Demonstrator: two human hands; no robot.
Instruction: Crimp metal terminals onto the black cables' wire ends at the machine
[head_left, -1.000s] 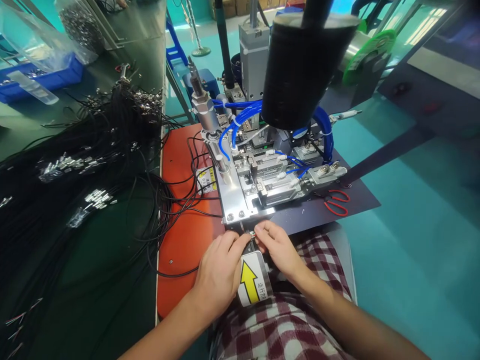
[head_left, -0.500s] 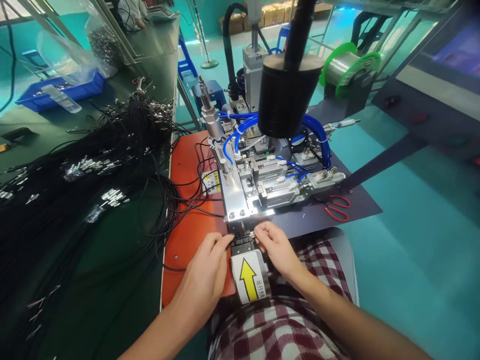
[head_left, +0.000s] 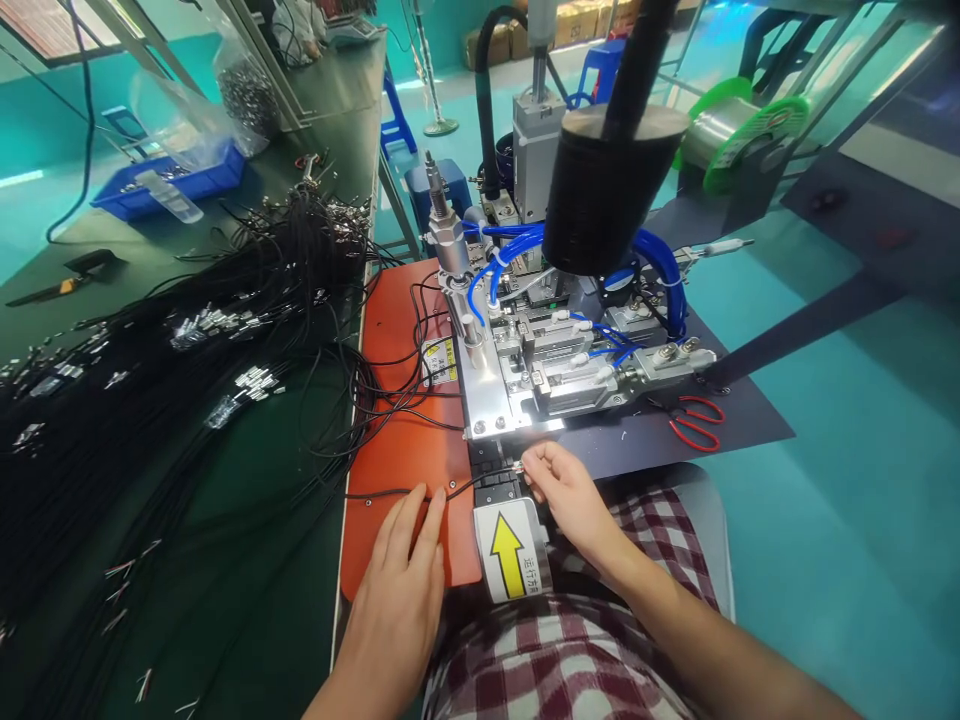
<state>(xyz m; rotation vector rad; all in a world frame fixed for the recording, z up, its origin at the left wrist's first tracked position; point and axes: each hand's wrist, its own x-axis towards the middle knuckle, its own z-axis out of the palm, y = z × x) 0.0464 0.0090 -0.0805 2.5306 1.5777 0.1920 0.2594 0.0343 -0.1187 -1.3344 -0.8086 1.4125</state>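
Observation:
A thin black cable runs over the orange-red board to the machine's black track. My right hand is closed in a pinch on the cable's end, where a small metallic connector shows by the fingertips, over the track. My left hand rests on the board with fingers stretched out, the fingertips against the cable. Just below the track is a white cover with a yellow arrow. The metal machine with blue air tubes stands right behind my hands.
Bundles of black cables cover the dark green table at left, with a blue bin behind. Red-handled scissors lie right of the machine. A black cylinder hangs above it; a green wire spool stands beyond.
My left hand has moved back from the track and flattened onto the board, leaving the cable visible. My right hand keeps its pinch at the track. The view has shifted slightly.

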